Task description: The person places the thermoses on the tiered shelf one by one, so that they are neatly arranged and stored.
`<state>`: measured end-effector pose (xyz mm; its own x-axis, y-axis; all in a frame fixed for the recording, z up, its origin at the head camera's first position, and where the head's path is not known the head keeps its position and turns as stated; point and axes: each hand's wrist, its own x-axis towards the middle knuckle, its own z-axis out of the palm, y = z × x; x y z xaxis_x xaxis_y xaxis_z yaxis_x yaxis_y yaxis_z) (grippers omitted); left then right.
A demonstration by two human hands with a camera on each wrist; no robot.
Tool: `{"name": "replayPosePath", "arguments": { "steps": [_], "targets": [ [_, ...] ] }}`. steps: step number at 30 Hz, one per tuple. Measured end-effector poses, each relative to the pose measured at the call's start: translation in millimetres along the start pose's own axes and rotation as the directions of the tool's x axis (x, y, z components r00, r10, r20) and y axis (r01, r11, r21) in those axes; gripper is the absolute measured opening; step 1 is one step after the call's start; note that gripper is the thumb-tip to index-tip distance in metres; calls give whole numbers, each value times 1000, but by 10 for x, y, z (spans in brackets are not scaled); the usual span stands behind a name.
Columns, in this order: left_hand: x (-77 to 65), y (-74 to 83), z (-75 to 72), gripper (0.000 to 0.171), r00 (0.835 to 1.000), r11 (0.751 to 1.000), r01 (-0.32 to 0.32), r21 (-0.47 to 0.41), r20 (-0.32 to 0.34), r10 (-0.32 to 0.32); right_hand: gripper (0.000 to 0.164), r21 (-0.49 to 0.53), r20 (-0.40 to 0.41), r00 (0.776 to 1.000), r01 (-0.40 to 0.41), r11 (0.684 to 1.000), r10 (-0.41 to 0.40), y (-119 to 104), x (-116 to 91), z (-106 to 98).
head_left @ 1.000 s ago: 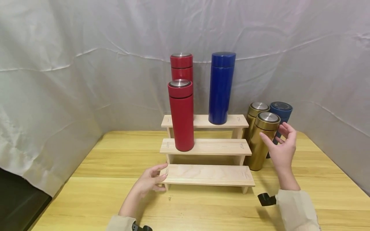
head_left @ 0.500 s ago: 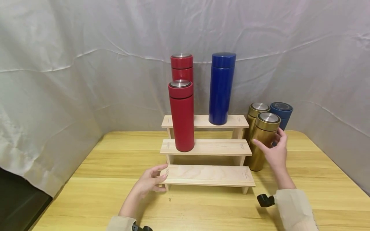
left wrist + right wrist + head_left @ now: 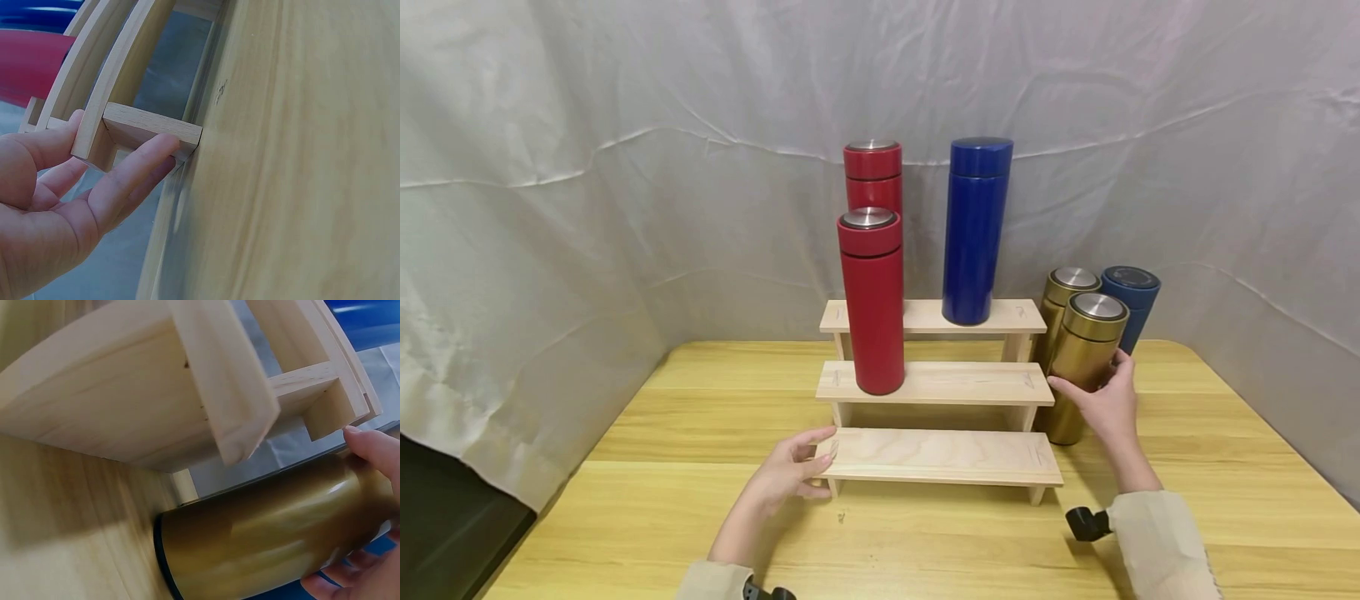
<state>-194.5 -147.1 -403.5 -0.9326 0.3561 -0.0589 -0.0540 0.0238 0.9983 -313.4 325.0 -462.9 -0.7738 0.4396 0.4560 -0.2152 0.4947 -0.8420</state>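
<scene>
Left grip (image 3: 782, 471), fingers fairly straight, rests against the left end of the lowest tier (image 3: 940, 454) of a three-tier wooden stand (image 3: 973, 383); a sideways shove there could slide the stand and rock what it carries. Tabletop (image 3: 880, 550) stretches in front of that tier and out to its left, the widest room for moving. Right grip (image 3: 1108, 408) wraps thumb and fingers around the front gold flask (image 3: 1078, 362), upright on the tabletop just beside the stand's right end. Its thumb tip lies near the corner of the middle tier (image 3: 951, 382), so a leftward lift could snag that edge; the near right looks freer. Front red flask (image 3: 876, 317) stands toward the middle tier's left end, tall on a shallow board, and a jolt might topple it. Rear gold flask (image 3: 1060, 294) and slate-blue flask (image 3: 1137, 307) crowd close behind the grasped one; fingers swung backward could knock either. On the top tier (image 3: 922, 315), royal blue flask (image 3: 973, 233) shares the jolt risk; back red flask (image 3: 876, 193) has its base hidden.
</scene>
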Motion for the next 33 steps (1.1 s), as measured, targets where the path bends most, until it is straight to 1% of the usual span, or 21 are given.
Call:
{"name": "replayPosePath", "arguments": {
  "steps": [4, 5, 6, 7, 9, 12, 13, 14, 15, 16, 17, 19, 22, 23, 24, 27, 30, 31, 33],
  "targets": [
    [-6, 2, -1, 49, 1000, 1000, -1, -1, 1, 1, 93, -22, -10, 1000, -26, 999, 26, 28, 3, -3],
    [-7, 2, -2, 49, 1000, 1000, -2, 0, 3, 2, 93, -35, -15, 999, -28, 999, 28, 6, -7, -11],
    [-6, -1, -3, 49, 1000, 1000, -3, 1, 5, 3, 91, -24, -14, 999, -41, 999, 41, -44, -26, -24],
    [-6, -4, -4, 49, 1000, 1000, -6, 3, 8, 5, 90, -18, -11, 999, -47, 999, 47, -150, -65, -48],
    [-5, -7, -5, 49, 1000, 1000, -6, 4, 11, 6, 88, -6, -9, 998, -56, 998, 56, -457, -178, -105],
    [0, -20, -12, 49, 1000, 1000, -3, 2, 12, 3, 83, 74, -6, 997, -79, 994, 80, -918, -347, -188],
    [-2, -21, -13, 49, 1000, 1000, -5, 2, 12, 5, 83, 70, -11, 997, -77, 995, 78, -1043, -394, -205],
    [-3, -21, -16, 49, 1000, 1000, -5, 1, 13, 5, 82, 69, -20, 997, -78, 995, 79, -1088, -410, -208],
    [-3, -21, -16, 50, 1000, 1000, -7, 0, 14, 7, 81, 70, -27, 997, -75, 995, 77, -1089, -409, -209],
    [-3, -22, -16, 50, 1000, 1000, -8, 0, 15, 8, 81, 73, -36, 996, -78, 994, 81, -1022, -387, -196],
    [-3, -21, -15, 50, 1000, 1000, -9, 1, 15, 9, 83, 43, -44, 996, -70, 997, 72, -936, -354, -181],
    [-3, -18, -12, 50, 1000, 1000, -10, 0, 14, 10, 83, 1, -78, 995, -62, 998, 62, -628, -235, -129],
    [3, -14, -6, 49, 1000, 1000, -2, -2, 9, 2, 84, -15, -117, 992, -47, 999, 45, -175, -59, -65],
    [5, -11, -4, 49, 1000, 1000, -1, -1, 9, 1, 84, -25, -126, 991, -40, 999, 36, -71, -13, -54],
    [7, -6, -2, 49, 1000, 1000, 1, -2, 8, -1, 84, -22, -131, 991, -40, 999, 36, -12, 18, -50],
    [9, 11, 3, 49, 1000, 1000, 0, -2, 7, 0, 82, -15, -134, 991, -29, 999, 27, 50, 66, -54],
    [6, 22, 6, 49, 1000, 1000, -1, -5, 7, 1, 83, -23, -139, 990, -17, 1000, 14, 15, 88, -80],
    [4, 23, 7, 49, 1000, 1000, -1, -6, 9, 1, 82, 39, -116, 993, -7, 999, 12, -100, 56, -126],
    [0, 21, 6, 49, 1000, 1000, 0, -7, 13, 0, 82, 47, -113, 994, -4, 999, 9, -91, 94, -156]
  ]
}}
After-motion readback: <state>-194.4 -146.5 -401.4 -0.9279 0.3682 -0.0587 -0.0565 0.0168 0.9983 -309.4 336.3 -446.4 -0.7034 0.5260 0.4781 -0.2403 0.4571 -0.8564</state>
